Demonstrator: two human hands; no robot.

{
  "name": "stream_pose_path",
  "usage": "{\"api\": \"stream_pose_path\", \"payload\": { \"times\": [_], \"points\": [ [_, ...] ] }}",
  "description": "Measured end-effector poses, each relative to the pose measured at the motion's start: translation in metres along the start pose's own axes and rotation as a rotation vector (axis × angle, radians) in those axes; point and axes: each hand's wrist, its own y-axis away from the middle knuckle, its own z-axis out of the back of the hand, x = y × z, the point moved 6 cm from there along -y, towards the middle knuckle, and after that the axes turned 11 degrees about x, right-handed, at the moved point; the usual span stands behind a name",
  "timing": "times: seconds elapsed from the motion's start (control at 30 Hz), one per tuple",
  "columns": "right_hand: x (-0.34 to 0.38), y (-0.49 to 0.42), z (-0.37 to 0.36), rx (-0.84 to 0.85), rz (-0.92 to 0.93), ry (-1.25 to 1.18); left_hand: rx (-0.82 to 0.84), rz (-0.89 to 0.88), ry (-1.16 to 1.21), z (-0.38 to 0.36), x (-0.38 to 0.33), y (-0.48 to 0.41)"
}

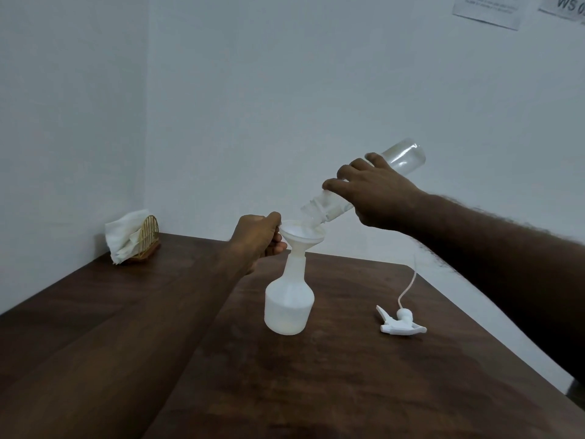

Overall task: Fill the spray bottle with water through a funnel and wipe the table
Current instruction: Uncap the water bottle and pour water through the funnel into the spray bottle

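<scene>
Funnel (302,236), seated in spray bottle (289,307): left hand (258,237) pinches its rim, steadying it; right hand (376,196) grips tilted water bottle (364,185), pouring above; trigger head (400,323) lies below right hand.

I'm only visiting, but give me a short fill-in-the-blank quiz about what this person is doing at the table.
1. The right hand tips a clear bottle over the white ____, which the left hand steadies in the spray bottle.
2. The trigger sprayer lies on the table, to the spray bottle's ____.
3. The napkin holder stands at the table's far ____ corner.
Missing words: funnel; right; left.
</scene>
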Motion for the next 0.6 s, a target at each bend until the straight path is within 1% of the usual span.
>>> {"api": "stream_pose_path", "payload": {
  "times": [0.3, 0.4, 0.53, 0.6],
  "points": [
    [-0.003, 0.004, -0.013, 0.02, -0.038, -0.042, 0.002, 0.0, -0.013, 0.0, -0.001, 0.001],
    [-0.001, 0.006, -0.015, -0.029, 0.016, -0.01, 0.002, 0.003, -0.014, 0.0, -0.002, 0.002],
    [-0.002, 0.008, -0.016, -0.054, 0.018, -0.012, 0.004, 0.006, -0.025, 0.0, -0.002, 0.002],
    [0.001, 0.01, -0.015, -0.091, 0.046, 0.03, 0.005, 0.009, -0.027, 0.001, -0.002, 0.002]
  ]
}}
